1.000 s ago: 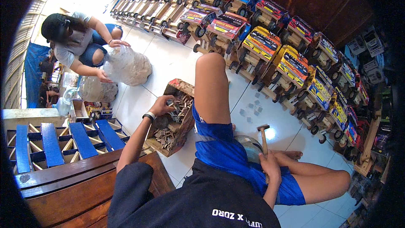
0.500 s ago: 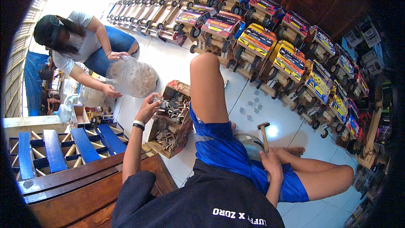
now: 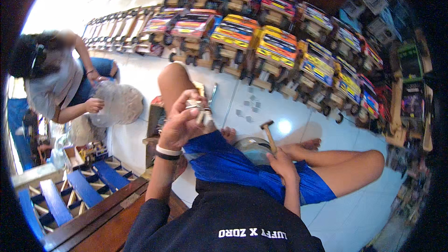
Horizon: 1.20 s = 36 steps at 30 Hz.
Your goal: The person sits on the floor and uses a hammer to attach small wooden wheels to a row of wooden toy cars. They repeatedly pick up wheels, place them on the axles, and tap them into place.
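My left hand (image 3: pixel 177 123) is raised over my left thigh, its fingers closed around several small pale pieces (image 3: pixel 200 112) that stick out past the fingertips; their exact kind is too blurred to tell. In my right hand (image 3: pixel 283 164), resting by my lap, is a hammer (image 3: pixel 270 137), gripped by its wooden handle with the head pointing up and away. Just beyond my lap sits a rounded greyish object (image 3: pixel 254 148), partly covered by my shorts. A box (image 3: pixel 155 121) stands to the left of my leg, mostly hidden by my knee and arm.
Small grey squares (image 3: pixel 248 106) lie scattered on the tiled floor. Rows of colourful toy trucks (image 3: pixel 277 49) curve across the far side. At left, another person (image 3: pixel 53 79) handles a clear plastic bag (image 3: pixel 116 102). Blue-painted slats (image 3: pixel 84 189) lie near a wooden bench (image 3: pixel 102 221).
My left hand has lifted from the box of pieces and come right, over my thigh, holding small pieces. The view has swung right. My right hand still grips the hammer.
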Available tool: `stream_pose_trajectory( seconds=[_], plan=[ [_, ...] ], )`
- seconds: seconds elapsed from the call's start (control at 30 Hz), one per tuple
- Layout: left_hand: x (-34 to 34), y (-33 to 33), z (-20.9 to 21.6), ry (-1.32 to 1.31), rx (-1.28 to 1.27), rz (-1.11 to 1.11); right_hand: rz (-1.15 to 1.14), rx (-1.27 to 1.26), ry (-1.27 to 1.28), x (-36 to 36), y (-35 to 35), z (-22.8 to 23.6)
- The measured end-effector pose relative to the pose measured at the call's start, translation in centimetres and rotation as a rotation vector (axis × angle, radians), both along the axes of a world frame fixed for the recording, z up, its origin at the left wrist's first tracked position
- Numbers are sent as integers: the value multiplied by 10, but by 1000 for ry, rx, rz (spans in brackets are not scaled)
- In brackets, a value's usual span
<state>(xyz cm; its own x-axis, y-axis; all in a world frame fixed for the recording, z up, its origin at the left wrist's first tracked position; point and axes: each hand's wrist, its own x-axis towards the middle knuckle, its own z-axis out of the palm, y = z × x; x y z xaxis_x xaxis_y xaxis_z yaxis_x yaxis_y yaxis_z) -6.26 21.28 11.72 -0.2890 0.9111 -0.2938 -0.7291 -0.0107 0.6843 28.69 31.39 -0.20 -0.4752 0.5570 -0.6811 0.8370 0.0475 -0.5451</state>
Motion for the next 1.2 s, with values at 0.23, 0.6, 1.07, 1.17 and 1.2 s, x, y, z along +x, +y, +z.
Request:
stream_pose_trajectory(
  seconds=[0.23, 0.6, 1.07, 1.17, 1.2],
  plan=[
    [70, 100, -150, 670, -402, -487, -124, 18, -19, 3, -4, -9],
    [82, 128, -274, 1375, -465, -346, -176, 45, 24, 14, -11, -36],
    [115, 163, -315, 1901, -543, -488, -302, -91, 2, 20, -12, -28],
    [112, 183, -324, 1934, -597, -529, -344, -132, -33, 21, -15, -23],
    [110, 187, -326, 1955, -564, -465, -357, -174, -18, 22, -14, -21]
  ],
)
